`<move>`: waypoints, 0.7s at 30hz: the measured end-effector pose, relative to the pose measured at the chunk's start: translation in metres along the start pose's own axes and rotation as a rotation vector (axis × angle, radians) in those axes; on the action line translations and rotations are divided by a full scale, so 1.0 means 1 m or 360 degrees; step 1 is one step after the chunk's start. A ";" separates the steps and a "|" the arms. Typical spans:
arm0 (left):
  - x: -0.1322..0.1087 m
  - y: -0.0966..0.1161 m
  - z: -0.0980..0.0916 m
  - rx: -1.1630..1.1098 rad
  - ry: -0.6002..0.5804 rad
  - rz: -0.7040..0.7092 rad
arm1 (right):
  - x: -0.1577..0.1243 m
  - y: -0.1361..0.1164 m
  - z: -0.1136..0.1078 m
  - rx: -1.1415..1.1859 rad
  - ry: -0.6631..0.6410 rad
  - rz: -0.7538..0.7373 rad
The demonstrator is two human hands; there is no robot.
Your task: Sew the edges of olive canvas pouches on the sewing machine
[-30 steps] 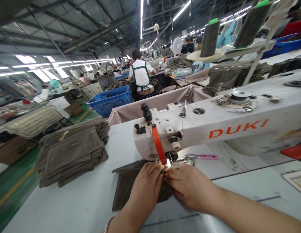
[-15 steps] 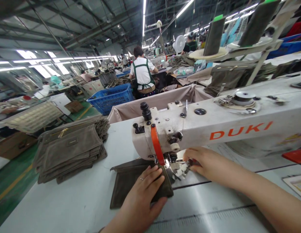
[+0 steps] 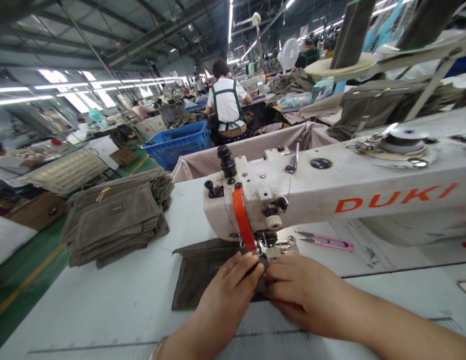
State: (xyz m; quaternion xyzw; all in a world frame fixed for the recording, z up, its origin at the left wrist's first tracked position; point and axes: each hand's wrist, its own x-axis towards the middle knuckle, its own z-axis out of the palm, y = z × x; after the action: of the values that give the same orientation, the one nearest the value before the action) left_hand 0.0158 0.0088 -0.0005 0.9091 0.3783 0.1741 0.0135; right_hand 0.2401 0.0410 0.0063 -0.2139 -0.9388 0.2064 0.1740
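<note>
A dark olive fabric piece (image 3: 197, 280) with stitched edges lies on the white sewing table, its far right part beneath the needle area of the sewing machine (image 3: 225, 215). My left hand (image 3: 228, 287), with a ring on one finger, holds the piece close to the presser foot (image 3: 261, 250), fingers bent and pressed together. Right beside it, my right hand (image 3: 300, 287) has its fingers closed at the piece's right edge. Both hands' fingertips nearly meet and hide that edge. Pink-handled thread snips (image 3: 330, 242) lie behind my right hand, under the machine arm.
A pile of olive fabric pouches (image 3: 116, 215) with zippers sits at the left of the table. Beyond the table's far edge are a cloth-lined bin (image 3: 213, 152) and a blue basket (image 3: 180, 142). A person in a white shirt (image 3: 227, 100) sits farther back. Thread cones (image 3: 353, 35) stand upper right.
My right hand has come from the metal attachment beside the presser foot down to the fabric's edge, next to my left hand. My left fingers have bent inward. The snips now show.
</note>
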 end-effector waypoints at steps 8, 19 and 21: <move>0.007 -0.006 -0.003 0.0060 -0.0107 0.0094 | 0.000 -0.001 0.004 0.0030 0.0013 -0.0006; 0.010 -0.013 -0.006 -0.0015 0.0014 0.0057 | 0.004 0.002 -0.003 0.0080 0.0070 -0.0024; 0.005 -0.012 -0.004 -0.0108 0.0101 0.0041 | 0.002 0.005 -0.007 0.0116 0.0065 -0.0044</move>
State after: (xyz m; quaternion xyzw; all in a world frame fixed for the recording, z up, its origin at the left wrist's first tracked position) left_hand 0.0100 0.0204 0.0027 0.9069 0.3606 0.2158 0.0299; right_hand 0.2428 0.0478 0.0104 -0.1985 -0.9298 0.2335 0.2037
